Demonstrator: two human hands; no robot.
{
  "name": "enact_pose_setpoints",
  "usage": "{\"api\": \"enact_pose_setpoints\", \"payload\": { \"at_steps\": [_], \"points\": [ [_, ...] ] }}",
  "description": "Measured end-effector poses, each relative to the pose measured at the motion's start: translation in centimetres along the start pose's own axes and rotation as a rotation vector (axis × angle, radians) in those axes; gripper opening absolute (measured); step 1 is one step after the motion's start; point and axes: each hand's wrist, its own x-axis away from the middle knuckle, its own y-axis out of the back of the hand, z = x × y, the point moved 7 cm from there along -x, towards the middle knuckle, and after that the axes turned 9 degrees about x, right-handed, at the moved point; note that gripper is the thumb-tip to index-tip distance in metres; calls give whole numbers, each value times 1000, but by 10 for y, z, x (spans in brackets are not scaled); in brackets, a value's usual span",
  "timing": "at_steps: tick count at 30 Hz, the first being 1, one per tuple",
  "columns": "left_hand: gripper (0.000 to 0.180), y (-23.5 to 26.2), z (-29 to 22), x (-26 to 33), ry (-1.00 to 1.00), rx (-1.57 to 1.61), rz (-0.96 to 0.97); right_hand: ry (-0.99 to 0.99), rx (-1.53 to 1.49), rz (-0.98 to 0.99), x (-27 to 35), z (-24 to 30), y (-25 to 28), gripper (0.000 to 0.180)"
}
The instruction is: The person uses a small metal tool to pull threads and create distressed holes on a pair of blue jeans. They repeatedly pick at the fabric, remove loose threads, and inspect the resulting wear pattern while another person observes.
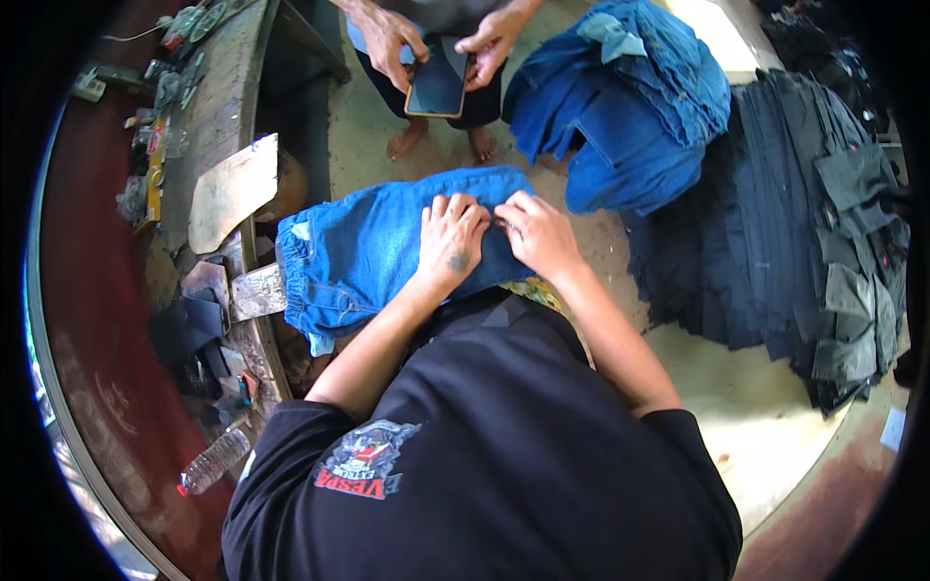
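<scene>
A pair of blue denim pants (363,242) with a gathered elastic waistband lies across my lap, its waist end to the left. My left hand (453,240) presses on the denim, its fingers bent and close together on the cloth. Just beside it, my right hand (539,234) is closed in a pinch at the right end of the pants. Something small and dark shows at its fingertips, too small to name. A bit of yellow patterned cloth (533,290) peeks out below the denim.
A heap of blue denim garments (620,107) lies ahead right, beside a long stack of black garments (756,223). Opposite, another person's hands hold a phone (438,82). On the left runs a worn wooden bench (218,107); a plastic bottle (215,461) lies near it.
</scene>
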Motion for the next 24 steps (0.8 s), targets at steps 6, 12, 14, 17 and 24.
{"api": "enact_pose_setpoints", "payload": {
  "at_steps": [6,12,14,17,24],
  "points": [
    [9,7,-4,1,12,29,-33,-6,-60,-81,6,-2,15,12],
    [13,9,-2,3,-4,67,-47,-6,-233,-92,2,-8,18,17],
    [14,7,-2,2,-6,60,-49,5,-237,-76,-1,-8,21,20],
    [16,8,-2,1,-11,47,-46,52,-161,-43,-5,-4,21,27],
    [18,10,-1,0,10,97,-14,75,-118,23,-5,-5,11,24]
  ]
}}
